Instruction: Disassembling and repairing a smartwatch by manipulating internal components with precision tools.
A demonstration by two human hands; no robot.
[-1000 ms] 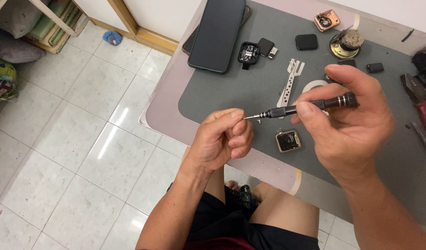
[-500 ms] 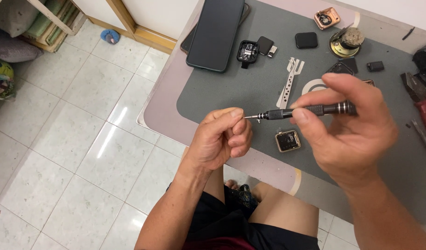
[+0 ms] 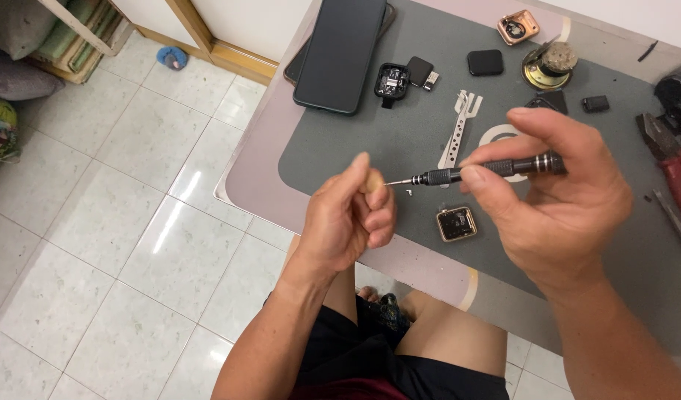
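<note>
My right hand (image 3: 562,211) grips a slim black precision screwdriver (image 3: 503,167) and holds it level above the grey mat (image 3: 370,141), tip pointing left. My left hand (image 3: 348,222) is curled, and its thumb and forefinger are pinched together right at the screwdriver tip. Whether a tiny part sits between those fingertips cannot be told. Below the screwdriver a small square gold watch case (image 3: 457,224) lies open on the mat. A tiny pale speck (image 3: 408,192) lies on the mat just under the tip.
On the mat are a dark phone (image 3: 340,52), a black watch body (image 3: 391,80), a perforated metal tool (image 3: 457,133), a round brass part (image 3: 549,65), a rose-gold watch case (image 3: 517,27) and red-handled pliers (image 3: 673,170). The pink table edge (image 3: 259,170) borders tiled floor.
My left hand has let go of the screwdriver's shaft and slid back to its very tip, thumb raised. The right hand has kept the screwdriver level.
</note>
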